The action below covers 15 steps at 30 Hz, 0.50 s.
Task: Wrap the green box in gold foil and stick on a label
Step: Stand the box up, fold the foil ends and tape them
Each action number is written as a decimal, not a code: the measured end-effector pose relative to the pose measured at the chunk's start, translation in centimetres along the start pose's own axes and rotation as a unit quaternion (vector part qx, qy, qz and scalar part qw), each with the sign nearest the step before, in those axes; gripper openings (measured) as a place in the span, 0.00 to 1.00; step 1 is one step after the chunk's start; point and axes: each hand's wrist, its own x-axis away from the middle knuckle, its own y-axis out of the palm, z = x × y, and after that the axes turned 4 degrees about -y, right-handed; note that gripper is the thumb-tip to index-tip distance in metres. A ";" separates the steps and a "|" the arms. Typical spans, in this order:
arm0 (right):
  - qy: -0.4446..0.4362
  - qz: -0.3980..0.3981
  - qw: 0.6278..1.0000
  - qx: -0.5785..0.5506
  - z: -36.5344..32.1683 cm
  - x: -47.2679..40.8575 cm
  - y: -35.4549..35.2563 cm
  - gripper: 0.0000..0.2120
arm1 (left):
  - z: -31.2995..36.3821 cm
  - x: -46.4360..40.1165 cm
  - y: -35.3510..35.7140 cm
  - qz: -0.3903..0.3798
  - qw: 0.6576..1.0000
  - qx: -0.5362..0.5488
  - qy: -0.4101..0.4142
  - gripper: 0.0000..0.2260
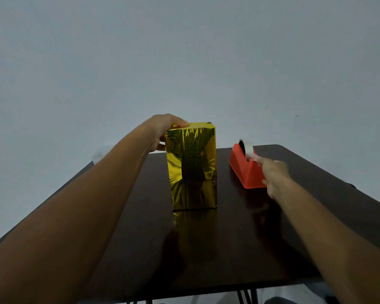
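Gold-wrapped box [192, 165] upright between the hands, on a dark glossy wooden table [294, 216].

Left hand [166, 130] gripping the box's top left corner, thumb on top, fingers behind. Right hand [272, 174], blurred, pinching the loose end of white tape [249, 150] at the red tape dispenser [242, 170], just right of the box. Foil reflected in the tabletop below the box. Behind both hands, a plain grey-blue wall [184, 51]; thin black metal legs [247, 295] under the near table edge.

A dark glossy desk [206, 249] is carrying a gold-wrapped box [192, 167] standing upright, with a red tape dispenser [244, 170] sitting near its right.
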 end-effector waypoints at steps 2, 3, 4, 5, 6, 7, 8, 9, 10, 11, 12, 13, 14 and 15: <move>-0.031 0.022 0.999 0.030 1.3 0.1 0.0 0.11 | 0.0 0.0 0.0 0.001 1.000 0.000 0.000 0.13; -0.044 0.032 0.997 0.048 1.9 0.2 0.0 0.10 | 0.0 -0.1 -0.1 0.003 1.000 -0.001 0.000 0.13; -0.049 0.043 0.995 0.073 2.6 0.3 -0.2 0.09 | 0.0 -0.1 -0.1 0.003 1.000 -0.001 -0.001 0.13; -0.056 0.053 0.993 0.095 3.1 0.3 -0.3 0.09 | 0.0 -0.1 0.0 0.003 1.000 -0.001 -0.001 0.12; -0.070 0.063 0.988 0.120 3.6 0.3 -0.4 0.10 | 0.0 -0.1 0.0 0.002 1.000 -0.001 0.000 0.12; -0.092 0.074 0.982 0.145 3.9 0.6 -0.4 0.12 | 0.0 -0.1 0.0 0.002 1.000 0.000 -0.001 0.12; -0.122 0.090 0.974 0.166 3.9 1.2 -0.5 0.14 | 0.0 -0.1 0.1 0.003 1.000 0.001 -0.001 0.12; -0.157 0.110 0.965 0.181 3.7 2.0 -0.4 0.14 | 0.0 0.0 0.0 0.004 1.000 0.002 -0.001 0.11; -0.200 0.127 0.954 0.187 3.1 2.7 -0.3 0.14 | 0.1 0.0 0.0 0.005 1.000 0.003 0.001 0.11; -0.248 0.126 0.944 0.176 2.2 3.4 0.1 0.12 | 0.0 0.1 -0.2 0.007 1.000 0.003 0.003 0.11; -0.290 0.106 0.940 0.147 1.1 4.1 0.5 0.11 | 0.0 0.3 -0.2 0.007 1.000 0.002 0.003 0.11; -0.322 0.071 0.938 0.105 -0.3 5.0 0.9 0.10 | 0.1 0.3 -0.2 0.007 1.000 0.001 0.003 0.11; -0.343 0.032 0.937 0.064 -2.1 6.0 1.5 0.08 | 0.1 0.4 -0.2 0.008 1.000 0.003 0.002 0.11; -0.360 -0.002 0.932 0.031 -4.0 6.9 2.2 0.06 | 0.1 0.5 -0.3 0.009 1.000 0.006 0.004 0.11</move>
